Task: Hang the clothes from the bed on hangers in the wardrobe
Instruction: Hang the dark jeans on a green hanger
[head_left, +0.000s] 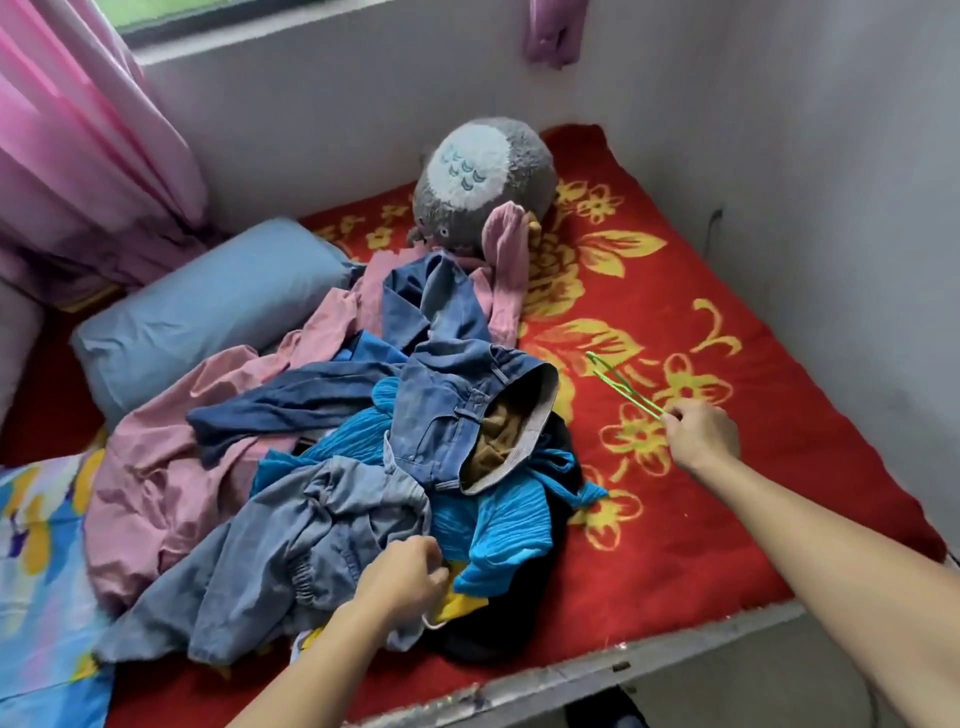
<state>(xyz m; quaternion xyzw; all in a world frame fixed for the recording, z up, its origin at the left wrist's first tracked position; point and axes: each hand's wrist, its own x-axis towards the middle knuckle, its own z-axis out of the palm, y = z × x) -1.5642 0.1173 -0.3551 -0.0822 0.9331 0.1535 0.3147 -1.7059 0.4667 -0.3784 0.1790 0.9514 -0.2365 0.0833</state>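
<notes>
Fingers of your right hand pinch a thin green hanger; your left hand grips the crumpled clothes heap (on a red flowered bed).

Right hand pinches hanger; left hand grips clothes.

We have only one view, from the camera worn on the person's head. It faces forward and steeply down on the bed from its near edge, toward the wall corner. It is close: the left hand and right hand reach in from below. The wide lens bends the edges.
</notes>
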